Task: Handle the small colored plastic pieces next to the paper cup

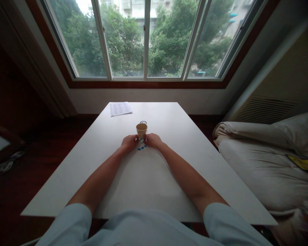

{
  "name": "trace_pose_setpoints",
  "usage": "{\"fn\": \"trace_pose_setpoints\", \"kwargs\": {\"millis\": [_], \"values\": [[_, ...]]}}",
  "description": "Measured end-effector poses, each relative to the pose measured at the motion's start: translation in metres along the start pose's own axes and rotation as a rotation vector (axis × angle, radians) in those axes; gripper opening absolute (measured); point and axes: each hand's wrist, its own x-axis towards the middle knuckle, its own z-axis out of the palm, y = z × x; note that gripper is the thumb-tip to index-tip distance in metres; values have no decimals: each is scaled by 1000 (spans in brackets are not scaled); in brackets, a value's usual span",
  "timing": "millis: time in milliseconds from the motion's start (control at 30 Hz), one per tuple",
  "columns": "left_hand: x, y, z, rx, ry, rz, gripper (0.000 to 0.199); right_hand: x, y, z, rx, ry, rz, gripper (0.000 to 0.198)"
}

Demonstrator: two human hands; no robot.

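Note:
A tan cup [141, 131] stands upright in the middle of the white table [149, 177]. My left hand [129, 142] is at the cup's lower left, its fingers pinched together. On the near right side of the cup is my right hand [154, 140], also with fingers pinched. Whatever is between the fingertips of either hand is too small to make out. Several small blue pieces [142, 147] lie on the tabletop between and just below the hands. Behind the cup's rim shows a thin dark loop [143, 122], partly hidden by the cup.
Printed papers [120, 109] lie at the table's far left corner. A cream-coloured sofa [259, 164] runs along the right side, with a yellow item [304, 164] on it. Beyond the table is a wide window [145, 44] with trees outside. Cables [6, 166] rest on the floor at left.

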Motion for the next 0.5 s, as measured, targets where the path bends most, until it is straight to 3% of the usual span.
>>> {"fn": "trace_pose_setpoints", "kwargs": {"millis": [500], "values": [[0, 1, 0, 8, 10, -21, 24, -1, -2, -3, -12, -1, 20, 25]]}}
